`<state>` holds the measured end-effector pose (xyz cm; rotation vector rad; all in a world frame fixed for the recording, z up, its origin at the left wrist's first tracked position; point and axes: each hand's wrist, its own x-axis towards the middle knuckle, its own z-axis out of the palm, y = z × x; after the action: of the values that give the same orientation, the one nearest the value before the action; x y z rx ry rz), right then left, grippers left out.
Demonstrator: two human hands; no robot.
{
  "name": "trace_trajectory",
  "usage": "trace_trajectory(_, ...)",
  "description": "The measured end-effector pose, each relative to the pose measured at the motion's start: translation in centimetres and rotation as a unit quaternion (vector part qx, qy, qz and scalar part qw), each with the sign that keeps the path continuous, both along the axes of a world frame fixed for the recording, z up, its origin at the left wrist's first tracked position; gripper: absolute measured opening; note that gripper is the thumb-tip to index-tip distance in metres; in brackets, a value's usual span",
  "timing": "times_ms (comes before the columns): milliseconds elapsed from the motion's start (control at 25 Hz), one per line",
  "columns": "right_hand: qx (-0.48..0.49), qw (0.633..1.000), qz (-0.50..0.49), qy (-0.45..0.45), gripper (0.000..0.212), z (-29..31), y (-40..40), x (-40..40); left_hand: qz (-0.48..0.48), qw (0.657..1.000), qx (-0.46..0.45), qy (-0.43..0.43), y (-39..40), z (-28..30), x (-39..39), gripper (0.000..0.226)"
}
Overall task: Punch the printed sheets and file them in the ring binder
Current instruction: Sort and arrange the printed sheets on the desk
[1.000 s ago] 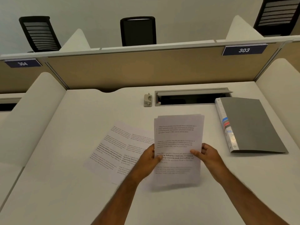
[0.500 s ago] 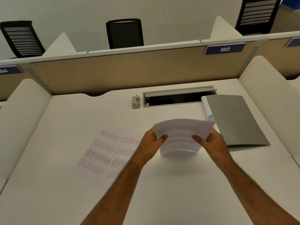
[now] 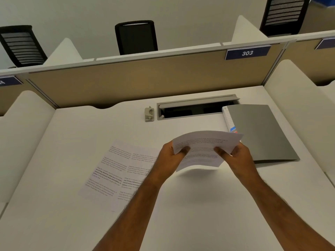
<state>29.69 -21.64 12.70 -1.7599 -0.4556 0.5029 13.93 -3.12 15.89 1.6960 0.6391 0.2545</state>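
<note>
Both my hands hold a small stack of printed sheets (image 3: 203, 145) lifted off the white desk (image 3: 181, 205), tilted so its top edge leans away from me. My left hand (image 3: 168, 158) grips the stack's left edge, thumb on top. My right hand (image 3: 237, 158) grips its right edge the same way. More printed sheets (image 3: 117, 171) lie flat on the desk to the left, partly under my left forearm. The grey ring binder (image 3: 259, 131) lies closed at the right, its labelled spine facing left. A small grey hole punch (image 3: 149, 114) sits near the back of the desk.
An open cable tray slot (image 3: 195, 109) runs along the back beside the punch. A tan partition (image 3: 145, 78) with a "303" plate closes off the rear, and white side dividers flank the desk. Black chairs stand beyond the partition.
The stack went from lying nearly flat before me to being lifted and tilted up, moving toward the back right near the binder. The camera view shifted slightly.
</note>
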Motion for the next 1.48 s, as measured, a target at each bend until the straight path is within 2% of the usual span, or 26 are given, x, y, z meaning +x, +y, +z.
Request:
trace_trajectory(120,-0.010,1.000,0.002,0.008,0.043,-0.8,-0.2,-0.4,-0.026,1.000,0.003,0.008,-0.1,-0.8,-0.1,0.024)
trace_trajectory(320,-0.005,1.000,-0.012,0.022,0.041,-1.5,-0.4,-1.0,-0.010,1.000,-0.009,0.024,-0.3,-2.5,-0.4,0.032)
trace_trajectory(520,0.002,0.998,-0.036,0.057,0.042,-3.2,-0.2,-1.8,-0.024,0.998,0.001,0.052,-0.9,-5.0,-0.6,0.027)
trace_trajectory(640,-0.025,0.998,-0.018,0.047,0.047,-3.9,0.1,-1.9,-0.013,0.998,0.008,0.065,-1.0,-5.8,-0.6,0.023)
trace_trajectory(840,-0.024,1.000,-0.005,0.012,0.051,-3.6,0.3,-1.7,0.013,0.998,-0.048,0.044,-0.6,-4.9,-1.0,0.024)
trace_trajectory(1000,-0.027,0.999,0.019,0.033,0.050,-4.3,0.2,-2.0,0.025,0.994,-0.106,0.018,-0.2,-4.6,-1.9,0.027)
trace_trajectory(1160,-0.053,0.997,0.036,0.052,0.049,-5.9,0.5,-3.4,0.022,0.995,-0.073,0.066,0.8,-5.9,-3.6,0.032)
trace_trajectory(1320,-0.072,0.994,0.042,0.065,0.044,-7.4,0.7,-5.2,0.062,0.988,-0.076,0.118,2.8,-8.3,-6.5,0.031)
trace_trajectory(1480,-0.080,0.992,0.048,0.082,0.049,-9.2,0.5,-6.4,0.183,0.967,0.003,0.176,5.3,-10.6,-10.3,0.037)
